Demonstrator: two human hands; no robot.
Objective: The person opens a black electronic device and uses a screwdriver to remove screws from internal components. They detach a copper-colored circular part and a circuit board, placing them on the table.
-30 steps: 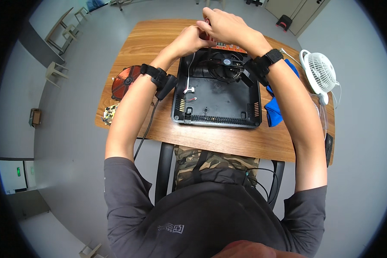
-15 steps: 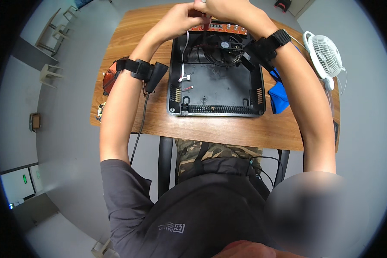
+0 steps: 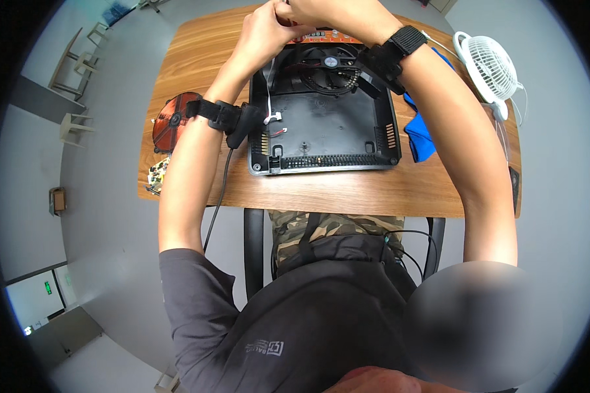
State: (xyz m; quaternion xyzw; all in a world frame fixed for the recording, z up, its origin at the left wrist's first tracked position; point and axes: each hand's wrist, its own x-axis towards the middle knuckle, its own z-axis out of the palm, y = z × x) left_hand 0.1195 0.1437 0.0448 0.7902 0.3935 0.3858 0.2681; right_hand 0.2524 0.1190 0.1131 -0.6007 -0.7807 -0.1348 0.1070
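Observation:
At the far edge of the table my left hand (image 3: pixel 262 27) is closed around a red-handled screwdriver (image 3: pixel 299 38), which is mostly hidden by the fingers. My right hand (image 3: pixel 306 9) meets it from the right, fingers bent inward; what they grip is cut off by the upper edge. Below the hands lies a black plastic housing (image 3: pixel 321 124), open side up, with a black fan (image 3: pixel 330 63) in its far part. An orange circuit board (image 3: pixel 339 37) with buttons and a small display runs along the housing's far side. A white cable (image 3: pixel 269 98) hangs into the housing.
A copper-coloured coil disc (image 3: pixel 170 121) and small electronic parts (image 3: pixel 157 173) lie at the left. To the right are a blue cloth (image 3: pixel 421 139), partly under my forearm, a white desk fan (image 3: pixel 490 69) and a dark flat object (image 3: pixel 514 187) at the table edge.
Both hands have shifted slightly left and up in the picture, still together. The view has moved too, so the coil disc and small parts at the left show more fully.

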